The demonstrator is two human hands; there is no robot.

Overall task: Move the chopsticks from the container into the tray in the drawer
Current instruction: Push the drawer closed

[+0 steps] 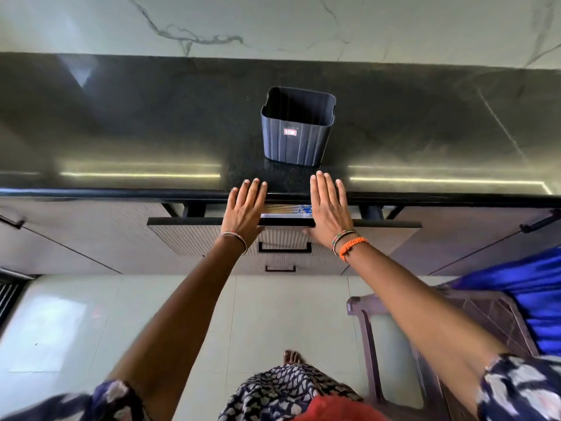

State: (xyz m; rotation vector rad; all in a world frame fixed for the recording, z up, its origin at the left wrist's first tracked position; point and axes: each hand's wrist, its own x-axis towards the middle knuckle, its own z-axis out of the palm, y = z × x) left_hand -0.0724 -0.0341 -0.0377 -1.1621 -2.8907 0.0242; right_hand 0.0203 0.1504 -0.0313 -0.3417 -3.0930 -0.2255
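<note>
A dark ribbed plastic container (297, 132) stands upright on the black countertop; its inside looks empty. Below the counter edge the top drawer (188, 235) is out only a narrow gap. In that gap, between my hands, I see a strip of the tray (274, 216) with chopsticks (288, 208) lying in it, some with blue-patterned ends. My left hand (245, 208) and my right hand (328, 208) lie flat, fingers extended, over the drawer's top edge, thumbs against the drawer front. Neither hand holds anything.
The black countertop (121, 132) runs the full width, backed by a marble wall. More drawer handles (284, 247) sit below the top drawer. A brown plastic chair (425, 329) with blue cloth stands at my right. My foot shows on the pale floor tiles.
</note>
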